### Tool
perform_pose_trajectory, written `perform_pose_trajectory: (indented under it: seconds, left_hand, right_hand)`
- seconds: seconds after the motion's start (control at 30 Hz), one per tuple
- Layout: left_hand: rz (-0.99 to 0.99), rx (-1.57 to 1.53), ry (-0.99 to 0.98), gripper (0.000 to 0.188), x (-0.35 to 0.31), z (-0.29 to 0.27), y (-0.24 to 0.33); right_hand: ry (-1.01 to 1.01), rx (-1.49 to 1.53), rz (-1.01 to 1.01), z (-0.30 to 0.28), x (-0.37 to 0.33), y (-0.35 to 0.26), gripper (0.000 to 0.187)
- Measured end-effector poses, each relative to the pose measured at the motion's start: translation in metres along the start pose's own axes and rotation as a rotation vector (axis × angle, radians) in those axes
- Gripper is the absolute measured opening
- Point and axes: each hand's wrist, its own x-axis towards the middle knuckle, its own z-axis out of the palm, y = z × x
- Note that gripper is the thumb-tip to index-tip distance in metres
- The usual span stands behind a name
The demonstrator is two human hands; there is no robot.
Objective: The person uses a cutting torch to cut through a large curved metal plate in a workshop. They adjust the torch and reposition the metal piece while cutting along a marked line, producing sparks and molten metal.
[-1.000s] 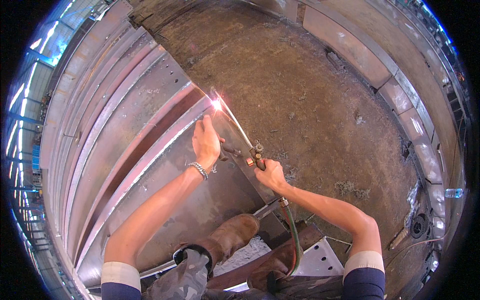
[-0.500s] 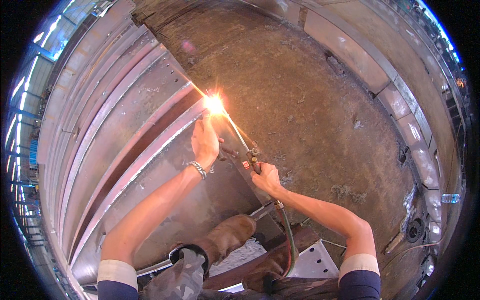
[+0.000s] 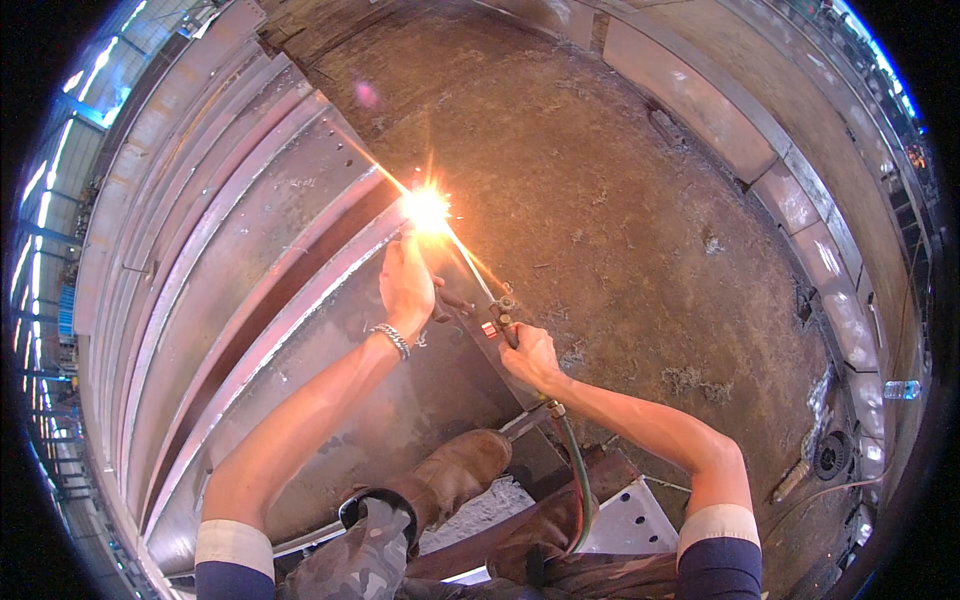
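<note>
My right hand (image 3: 530, 355) is closed round the handle of a cutting torch (image 3: 507, 312), whose brass valves show just above the fist. The torch's thin tube runs up and left into a blinding flare (image 3: 426, 208) with sparks, at the end edge of a ribbed steel piece (image 3: 330, 265). The glare hides the nozzle tip and the cut. Just below the flare, my left hand (image 3: 405, 285) is held with its fingers stretched upward beside the steel edge; their tips fade into the light. Near its palm is a small brown shape (image 3: 455, 302) I cannot make out.
A red and green hose (image 3: 580, 480) trails from the torch past my boots (image 3: 465, 465). Stacked long steel sections (image 3: 190, 240) line the left. Brown floor (image 3: 620, 230) with scraps lies right, bounded by a steel beam (image 3: 800, 200). A dark disc (image 3: 832, 455) and bottle (image 3: 901, 390) are at far right.
The flare and torch have shifted very slightly left, and my left hand has moved a little with them. My right hand keeps its grip on the torch.
</note>
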Motion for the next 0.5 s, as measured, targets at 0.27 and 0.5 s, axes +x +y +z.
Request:
perform_pose_trajectory:
  seconds: [0.27, 0.5]
  left_hand:
    - [0.0, -0.025, -0.004, 0.045, -0.0004, 0.0004, 0.0009]
    - [0.003, -0.011, 0.0, 0.045, -0.0028, 0.0004, 0.0033]
  right_hand:
    - [0.014, -0.033, -0.018, 0.0009, -0.0002, -0.0005, 0.031]
    - [0.018, -0.023, -0.02, 0.0021, 0.0003, 0.0008, 0.032]
